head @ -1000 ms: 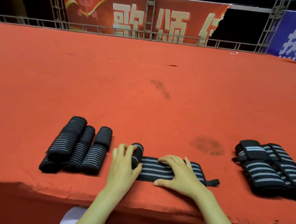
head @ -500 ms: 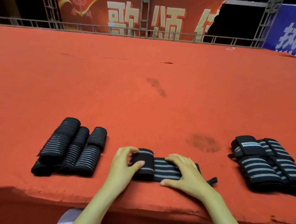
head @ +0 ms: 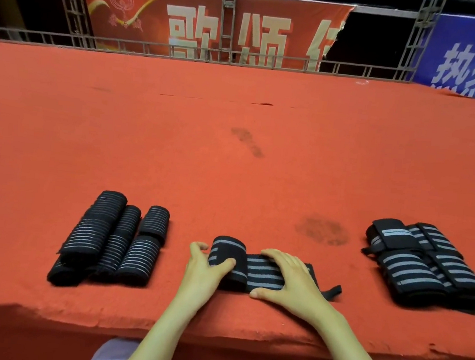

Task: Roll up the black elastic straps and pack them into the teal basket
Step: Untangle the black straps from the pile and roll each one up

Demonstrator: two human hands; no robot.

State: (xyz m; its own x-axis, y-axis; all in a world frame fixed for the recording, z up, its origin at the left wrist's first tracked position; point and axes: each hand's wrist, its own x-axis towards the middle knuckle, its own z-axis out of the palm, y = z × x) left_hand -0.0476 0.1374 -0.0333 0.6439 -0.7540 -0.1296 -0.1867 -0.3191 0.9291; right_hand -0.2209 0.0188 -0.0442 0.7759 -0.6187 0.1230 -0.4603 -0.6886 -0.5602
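Black strap (head: pixel 261 273) — grey stripes — red cloth (head: pixel 232 164)

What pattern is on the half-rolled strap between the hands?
Black with grey lengthwise stripes; the head view shows the strap best.

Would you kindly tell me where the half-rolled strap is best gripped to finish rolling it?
Grip its rolled end from the left, as the left hand does; it is the thick part, and the flat tail runs right under the right hand.
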